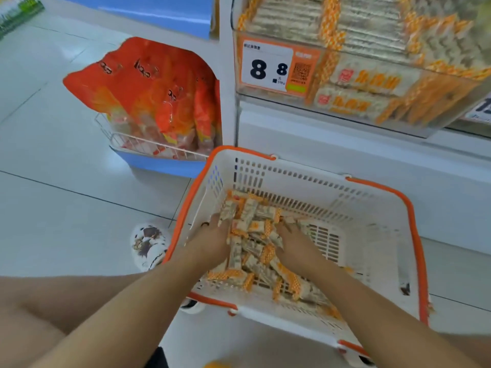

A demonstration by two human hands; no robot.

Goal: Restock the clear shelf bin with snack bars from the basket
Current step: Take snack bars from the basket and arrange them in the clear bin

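Head view: both hands, left point(212, 239) and right point(295, 241), grip cupped around snack bars point(255, 235) in basket point(372, 208).

tiled floor point(66, 203) — basket point(372, 224), slipper point(148, 245)

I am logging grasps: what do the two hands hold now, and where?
Left hand and right hand press a heap of snack bars between them from its two sides, inside the basket.

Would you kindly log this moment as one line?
stage: gathering | left hand, right hand: scooping snack bars | basket: on floor | bin: part-stocked
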